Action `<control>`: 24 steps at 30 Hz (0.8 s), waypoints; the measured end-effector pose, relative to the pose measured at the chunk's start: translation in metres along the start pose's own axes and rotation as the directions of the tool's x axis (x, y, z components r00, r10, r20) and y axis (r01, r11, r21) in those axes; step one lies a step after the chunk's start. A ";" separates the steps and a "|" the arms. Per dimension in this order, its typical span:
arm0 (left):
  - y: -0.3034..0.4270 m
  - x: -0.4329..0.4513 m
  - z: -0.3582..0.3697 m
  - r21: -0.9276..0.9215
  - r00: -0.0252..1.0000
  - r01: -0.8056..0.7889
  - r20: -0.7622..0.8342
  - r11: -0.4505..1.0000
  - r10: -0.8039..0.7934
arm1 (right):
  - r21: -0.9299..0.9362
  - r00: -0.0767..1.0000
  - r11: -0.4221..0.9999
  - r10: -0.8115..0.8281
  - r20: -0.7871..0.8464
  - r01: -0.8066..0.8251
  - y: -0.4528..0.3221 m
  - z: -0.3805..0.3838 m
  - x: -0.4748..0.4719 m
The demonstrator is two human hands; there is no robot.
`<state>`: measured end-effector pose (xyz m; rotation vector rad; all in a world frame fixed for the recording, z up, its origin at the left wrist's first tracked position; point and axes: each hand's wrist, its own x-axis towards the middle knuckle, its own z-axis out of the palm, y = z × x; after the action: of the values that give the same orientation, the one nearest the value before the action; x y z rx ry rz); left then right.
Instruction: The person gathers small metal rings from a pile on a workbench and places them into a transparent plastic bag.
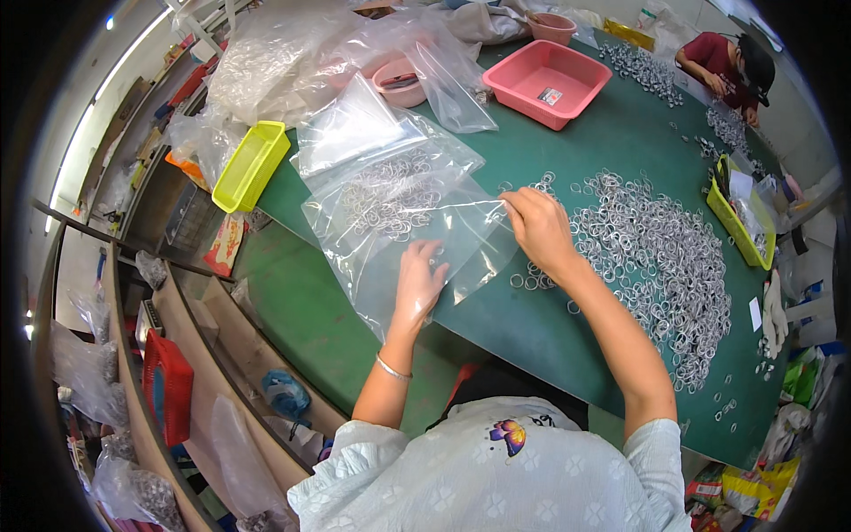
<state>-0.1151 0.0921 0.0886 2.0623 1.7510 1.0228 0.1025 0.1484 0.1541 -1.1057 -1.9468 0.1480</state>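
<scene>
A clear plastic bag [372, 266] lies over the table's near-left edge, with a heap of small metal rings [392, 199] inside its far part. My right hand [542, 226] pinches the bag's right edge between thumb and fingers. Seen through the film, my left hand [420, 276] is at the near part of the bag, thumb apart from the fingers. One or two rings show close to its fingertips, but I see none gripped. Right of my right hand spreads a large loose pile of metal rings [651, 259] on the green tabletop [492, 332].
Flat clear bags [352, 126] lie beyond the filled one. A pink basket [548, 83], a pink bowl [401, 83] and a yellow-green basket [249, 166] stand around the far side. Another yellow-green basket [741, 213] holds items at right. A person [721, 73] sits at the far right.
</scene>
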 end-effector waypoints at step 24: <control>0.082 -0.054 0.059 -0.275 0.985 0.018 0.169 0.961 0.030 | -0.242 0.952 0.969 0.123 0.281 -0.054 0.015 -0.026 -0.143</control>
<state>-0.0159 0.0358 0.0765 1.9190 1.4298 0.9942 0.1638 0.0435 0.0732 -1.3913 -2.2211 0.1435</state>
